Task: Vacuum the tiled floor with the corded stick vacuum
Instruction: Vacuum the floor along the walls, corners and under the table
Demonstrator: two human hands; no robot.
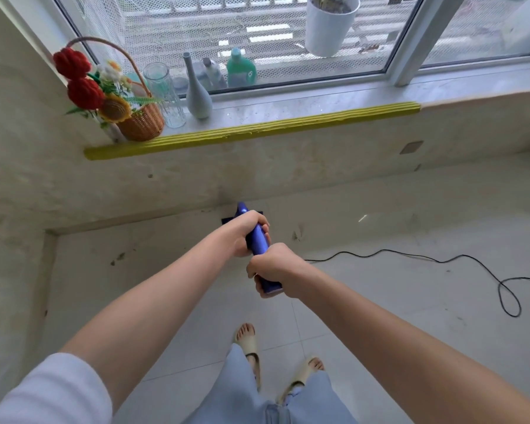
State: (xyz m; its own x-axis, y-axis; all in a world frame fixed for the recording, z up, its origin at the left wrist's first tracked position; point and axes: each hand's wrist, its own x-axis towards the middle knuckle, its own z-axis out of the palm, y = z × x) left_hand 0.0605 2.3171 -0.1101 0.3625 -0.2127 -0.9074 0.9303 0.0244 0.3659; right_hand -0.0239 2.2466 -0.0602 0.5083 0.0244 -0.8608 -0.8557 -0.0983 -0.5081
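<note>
A blue stick vacuum [257,240] points away from me toward the wall under the window. My left hand [244,231] grips its body further up, fingers wrapped round it. My right hand [273,267] grips the near end of the handle. The dark floor head [227,220] shows just beyond my left hand, at the foot of the wall, mostly hidden. Its black cord [441,261] trails right across the pale tiled floor [380,301] and forms a loop.
A windowsill with a yellow edge strip [251,131] juts out above the vacuum head. On it stand a flower basket [135,117], a glass vase [166,93] and a grey vase [198,93]. A wall corner lies left. My sandalled feet [276,356] stand below.
</note>
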